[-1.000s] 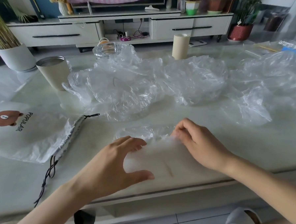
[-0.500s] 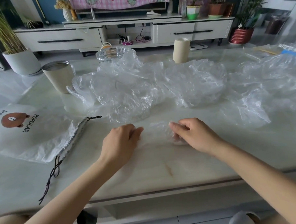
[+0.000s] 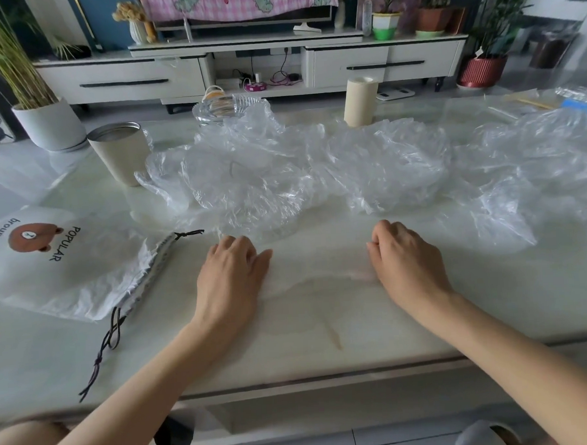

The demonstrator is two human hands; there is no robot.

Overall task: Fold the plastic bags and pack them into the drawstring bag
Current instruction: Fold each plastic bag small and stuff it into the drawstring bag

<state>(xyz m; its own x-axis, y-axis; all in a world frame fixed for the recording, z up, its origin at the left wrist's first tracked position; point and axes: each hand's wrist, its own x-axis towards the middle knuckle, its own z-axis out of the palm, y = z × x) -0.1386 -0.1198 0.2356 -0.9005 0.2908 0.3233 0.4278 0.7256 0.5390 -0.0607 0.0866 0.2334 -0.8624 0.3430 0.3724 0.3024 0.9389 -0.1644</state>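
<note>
A flattened, folded strip of clear plastic bag [image 3: 321, 268] lies on the table between my hands. My left hand [image 3: 232, 273] rests on its left end with the fingers bent down onto the film. My right hand [image 3: 408, 259] holds its right end, fingers curled under. A heap of crumpled clear plastic bags [image 3: 283, 175] spreads across the table behind, reaching the far right [image 3: 527, 176]. The white drawstring bag [image 3: 59, 265] with a brown bear print lies flat at the left, its mouth facing my left hand and its dark cord [image 3: 111, 337] trailing toward the front edge.
A beige cup [image 3: 120, 153] stands at the back left, with a glass dish [image 3: 226, 106] and a beige cylinder [image 3: 360, 99] behind the heap. The pale table [image 3: 325, 339] ends at a front edge near me. A TV cabinet and potted plants stand beyond.
My hands have moved forward and then apart along the bag, drawing it out into a longer flat strip. The view has tilted up slightly.
</note>
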